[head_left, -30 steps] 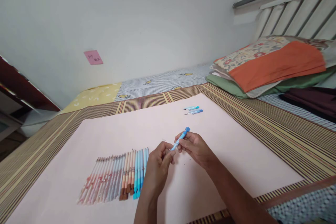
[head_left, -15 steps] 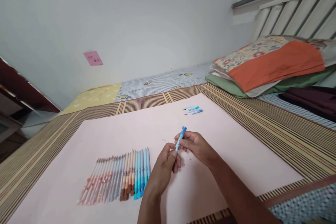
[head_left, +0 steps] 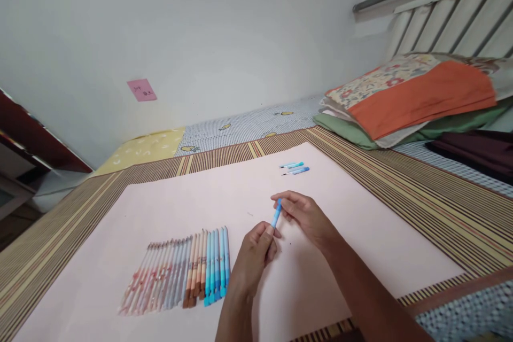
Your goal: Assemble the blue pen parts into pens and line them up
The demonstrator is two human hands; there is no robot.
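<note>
A blue pen [head_left: 276, 215] stands tilted between my two hands above the pink sheet [head_left: 192, 203]. My left hand [head_left: 258, 243] is closed round its lower end, thumb on top. At the upper end, the fingers of my right hand [head_left: 302, 214] pinch the darker blue tip. Left of my hands lies a row of pens [head_left: 176, 272], running from clear and pinkish ones through brown to blue. Beyond my right hand, several short blue pen parts [head_left: 295, 168] lie on the sheet.
A striped mat [head_left: 360, 165] lies under the sheet. Folded orange and floral bedding [head_left: 425, 96] is stacked at right, with dark purple cloth [head_left: 476, 155] beside it. A radiator [head_left: 452, 21] and a white wall [head_left: 224, 37] with a pink note [head_left: 141, 90] stand behind.
My right hand has shifted from the middle of the pen to its upper end. The left hand keeps hold of the lower end and has moved slightly.
</note>
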